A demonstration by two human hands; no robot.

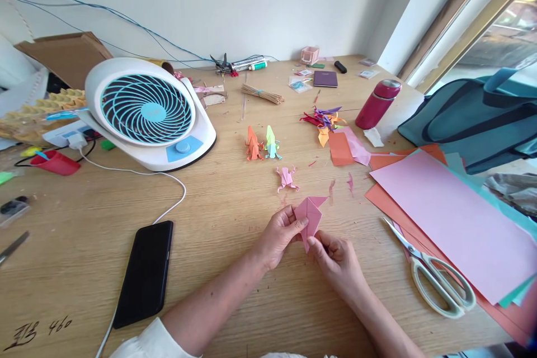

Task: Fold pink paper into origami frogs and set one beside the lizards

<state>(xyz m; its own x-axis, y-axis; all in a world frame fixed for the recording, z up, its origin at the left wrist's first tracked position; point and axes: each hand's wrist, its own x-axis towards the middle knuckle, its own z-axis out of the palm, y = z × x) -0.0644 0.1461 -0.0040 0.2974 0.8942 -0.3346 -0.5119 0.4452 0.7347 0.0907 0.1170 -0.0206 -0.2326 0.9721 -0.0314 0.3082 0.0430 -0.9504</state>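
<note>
A piece of folded pink paper (pixel 312 213), diamond-shaped with a pointed flap out to the upper right, is held just over the table near its front. My left hand (pixel 282 235) pinches it from the left, thumb across its face. At the lower tip, my right hand (pixel 333 257) grips the paper between thumb and curled fingers. Beyond them lies a small pink origami frog (pixel 287 178). Farther back stand an orange origami figure (pixel 253 144) and a green and blue one (pixel 272 142). The fingers behind the paper are partly hidden.
Scissors (pixel 432 271) and stacked coloured paper sheets (pixel 457 218) lie at the right. A maroon bottle (pixel 378 103) stands behind them, near a teal bag (pixel 465 112). On the left are a white fan (pixel 146 109), a black phone (pixel 145 274) and its white cable (pixel 138 170).
</note>
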